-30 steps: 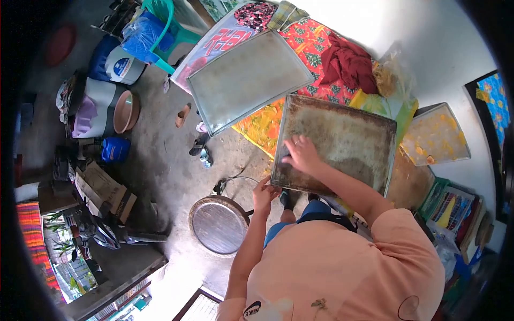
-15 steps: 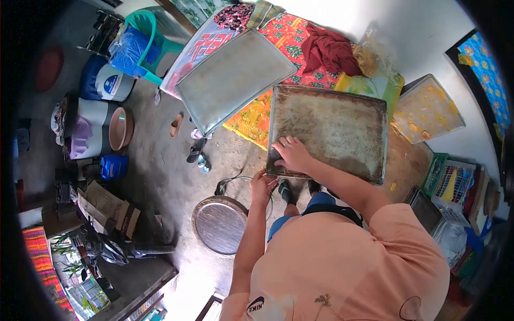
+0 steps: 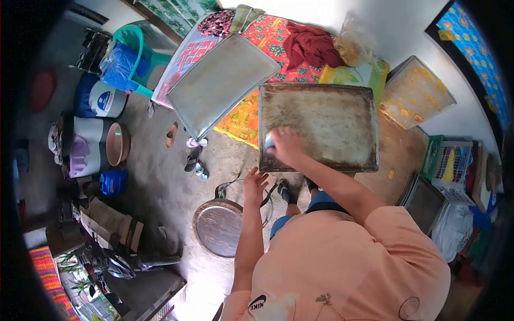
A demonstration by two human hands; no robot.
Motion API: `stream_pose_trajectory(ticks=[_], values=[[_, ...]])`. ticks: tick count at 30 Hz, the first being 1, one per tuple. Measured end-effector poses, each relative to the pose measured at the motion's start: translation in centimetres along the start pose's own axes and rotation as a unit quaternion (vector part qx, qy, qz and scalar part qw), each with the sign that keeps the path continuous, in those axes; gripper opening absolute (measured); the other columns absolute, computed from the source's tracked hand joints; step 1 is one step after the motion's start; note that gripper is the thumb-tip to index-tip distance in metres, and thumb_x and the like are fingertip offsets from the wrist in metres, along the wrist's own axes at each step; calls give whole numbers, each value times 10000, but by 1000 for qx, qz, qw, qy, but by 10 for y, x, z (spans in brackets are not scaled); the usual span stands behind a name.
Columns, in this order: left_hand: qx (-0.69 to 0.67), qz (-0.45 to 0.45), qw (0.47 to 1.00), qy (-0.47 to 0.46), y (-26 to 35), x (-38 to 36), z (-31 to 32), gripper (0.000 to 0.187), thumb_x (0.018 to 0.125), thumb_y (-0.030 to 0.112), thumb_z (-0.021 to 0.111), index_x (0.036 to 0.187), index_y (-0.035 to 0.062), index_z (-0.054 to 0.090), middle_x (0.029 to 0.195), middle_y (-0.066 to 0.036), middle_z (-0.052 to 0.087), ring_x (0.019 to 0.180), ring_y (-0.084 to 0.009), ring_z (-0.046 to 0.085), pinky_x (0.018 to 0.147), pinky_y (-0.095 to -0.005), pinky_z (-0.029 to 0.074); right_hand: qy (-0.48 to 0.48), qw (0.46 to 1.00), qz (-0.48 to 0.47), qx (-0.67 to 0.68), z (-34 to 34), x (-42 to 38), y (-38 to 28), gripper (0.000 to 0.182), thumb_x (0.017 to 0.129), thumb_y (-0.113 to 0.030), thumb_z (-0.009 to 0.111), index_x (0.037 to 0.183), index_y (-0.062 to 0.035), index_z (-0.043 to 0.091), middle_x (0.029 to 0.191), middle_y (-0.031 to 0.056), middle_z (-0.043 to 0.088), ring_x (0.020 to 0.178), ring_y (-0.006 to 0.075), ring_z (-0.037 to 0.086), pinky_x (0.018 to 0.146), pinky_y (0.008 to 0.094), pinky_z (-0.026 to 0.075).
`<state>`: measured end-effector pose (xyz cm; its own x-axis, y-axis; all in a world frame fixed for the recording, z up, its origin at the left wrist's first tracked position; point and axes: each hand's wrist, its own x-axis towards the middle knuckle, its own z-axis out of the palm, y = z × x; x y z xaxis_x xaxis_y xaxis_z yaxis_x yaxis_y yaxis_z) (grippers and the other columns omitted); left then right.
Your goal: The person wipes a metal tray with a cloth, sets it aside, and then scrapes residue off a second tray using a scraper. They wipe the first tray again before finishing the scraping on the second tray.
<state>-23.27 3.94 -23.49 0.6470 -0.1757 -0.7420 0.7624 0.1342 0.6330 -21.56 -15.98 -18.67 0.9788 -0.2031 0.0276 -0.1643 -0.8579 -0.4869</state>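
A large rectangular baking tray (image 3: 326, 123), browned and stained along its rim, lies in front of me. Against its surface near the left side, my right hand (image 3: 289, 145) is closed on a small bluish-white object (image 3: 269, 141), mostly covered by the fingers and a little blurred. Just off the tray's near left corner is my left hand (image 3: 255, 185), its fingers apart and nothing in them. A second, cleaner metal tray (image 3: 222, 83) lies angled to the left on a cloth-covered surface.
A round wood-rimmed board (image 3: 218, 227) is on the floor at my left, near slippers (image 3: 193, 159). A tray with yellow residue (image 3: 417, 93) leans by the right wall. Baskets (image 3: 452, 171) and stacked dark trays (image 3: 423, 200) stand at right; a green chair (image 3: 142, 64) is at far left.
My left hand has let go of the tray's near left corner and drawn back with fingers spread. My right hand has moved slightly up the tray, and the bluish-white object now shows in it.
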Motion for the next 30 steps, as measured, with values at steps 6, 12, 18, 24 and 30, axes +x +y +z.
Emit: stream_pose_trajectory(ticks=[6, 12, 18, 24, 30], values=[[32, 7, 999, 23, 7, 7, -10, 555, 828, 157, 502, 1376, 135, 417, 1307, -84, 504, 1227, -229, 435, 983, -541, 312, -54, 998, -33, 4, -6, -26, 3, 612, 616, -347, 793, 1104, -84, 534, 1084, 144, 567, 1029, 332, 519, 830, 468, 435], [59, -20, 997, -38, 17, 8, -11, 504, 924, 327, 477, 1376, 122, 395, 1302, -121, 512, 1197, -243, 470, 965, -522, 332, 38, 976, 214, 0, -59, -20, 93, 684, 626, -385, 802, 1151, -85, 482, 1168, 153, 522, 1108, 347, 486, 875, 464, 435], [18, -44, 997, -54, 2, 19, -15, 653, 946, 588, 330, 1413, 132, 328, 1399, -158, 418, 1217, -311, 452, 991, -583, 295, 60, 986, 158, -1, -12, -1, 41, 705, 640, -388, 801, 1174, -57, 482, 1140, 182, 537, 1094, 361, 486, 891, 463, 442], [39, -39, 998, 13, 9, 10, -23, 647, 941, 502, 439, 1452, 144, 265, 1442, -134, 347, 1194, -340, 454, 919, -557, 379, -209, 976, -55, 12, -4, -6, -2, 745, 595, -403, 822, 1159, -51, 487, 1205, 184, 530, 1137, 368, 479, 931, 466, 418], [73, 7, 997, 4, 15, 12, -24, 557, 911, 238, 544, 1407, 96, 336, 1282, -130, 504, 1052, -258, 555, 798, -404, 487, 57, 980, 168, 93, -25, -37, 86, 856, 516, -420, 853, 1175, -17, 485, 1077, 216, 574, 1025, 391, 542, 879, 462, 438]])
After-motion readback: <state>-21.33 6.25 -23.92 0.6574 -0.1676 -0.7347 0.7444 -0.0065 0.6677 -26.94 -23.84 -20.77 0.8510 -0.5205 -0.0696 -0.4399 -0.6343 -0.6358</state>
